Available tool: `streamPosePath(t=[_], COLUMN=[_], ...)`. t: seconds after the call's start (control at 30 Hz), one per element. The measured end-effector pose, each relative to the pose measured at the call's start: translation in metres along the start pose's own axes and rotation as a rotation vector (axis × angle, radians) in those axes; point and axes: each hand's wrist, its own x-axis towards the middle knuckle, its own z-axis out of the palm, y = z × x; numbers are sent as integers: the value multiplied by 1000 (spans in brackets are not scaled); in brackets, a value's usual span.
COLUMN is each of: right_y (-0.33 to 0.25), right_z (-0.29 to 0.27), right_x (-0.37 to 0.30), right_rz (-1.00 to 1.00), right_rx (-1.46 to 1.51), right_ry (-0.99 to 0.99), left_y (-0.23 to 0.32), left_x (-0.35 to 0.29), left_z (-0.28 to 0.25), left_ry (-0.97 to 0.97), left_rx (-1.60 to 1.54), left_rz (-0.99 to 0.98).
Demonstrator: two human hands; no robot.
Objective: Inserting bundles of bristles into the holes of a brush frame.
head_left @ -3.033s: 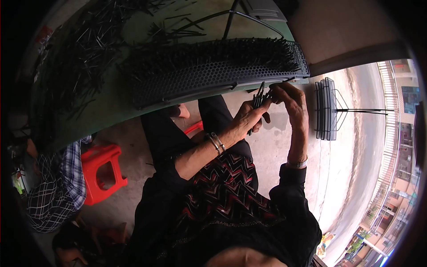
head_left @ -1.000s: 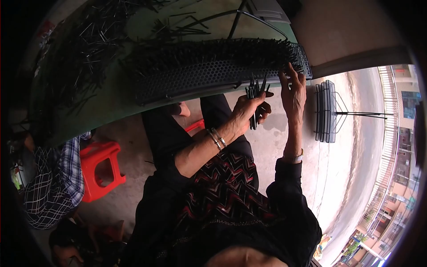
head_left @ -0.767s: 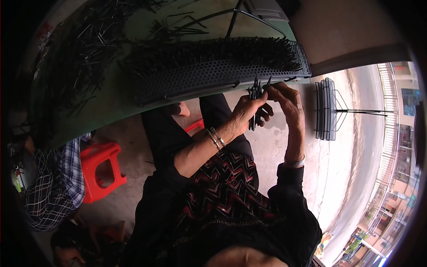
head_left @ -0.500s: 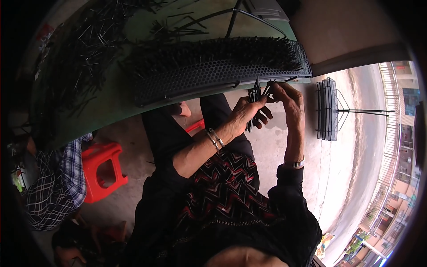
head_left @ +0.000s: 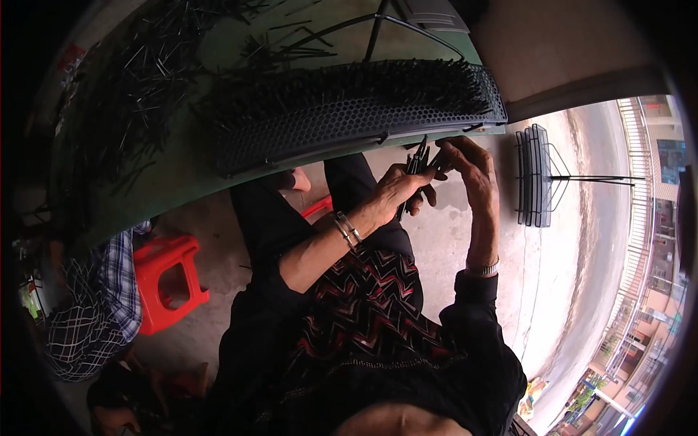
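Just off the table's near edge, my left hand (head_left: 398,187) is closed around a bundle of thin black sticks (head_left: 417,161) that point up and down out of the grip. My right hand (head_left: 471,168) meets it from the right, fingertips pinched on the sticks at the bundle's upper right side. Beyond both hands lies a long black perforated rack (head_left: 313,129) on the table. Many short black sticks (head_left: 363,81) stand upright in its holes, densest along the far side. The near rows of holes show bare.
The green table (head_left: 171,185) carries a heap of loose black sticks (head_left: 149,80) at the left. A red plastic stool (head_left: 169,283) stands below, beside a person in checked clothes (head_left: 120,283). A similar black rack (head_left: 536,176) with rods is on the floor at right.
My right fingertips have moved slightly down and left, closer against the bundle. The bundle tilts a little more to the right at its top.
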Motion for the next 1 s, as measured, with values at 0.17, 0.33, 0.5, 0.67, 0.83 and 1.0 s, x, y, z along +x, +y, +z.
streamPosePath(t=[0.17,0.33,0.5,0.67,0.83,1.0], right_y=[-7,-13,-23,-17,-8,-5], right_z=[-6,-10,-7,-3,3,2], right_x=[-2,0,13,37,50,51], right_rz=[9,-50,-223,-356,-392,-410], right_rx=[34,-30,-93,-310,-313,-370], right_ry=[-35,43,380,610,613,608], left_y=[2,4,13,6,0,5], left_x=[0,3,5,17,21,20], left_z=[0,5,0,-2,-2,0], left_ry=[-42,32,139,152,52,59], left_rx=[-52,-135,-190,-295,-457,-493], left_rz=[-20,-2,15,-10,-24,-63])
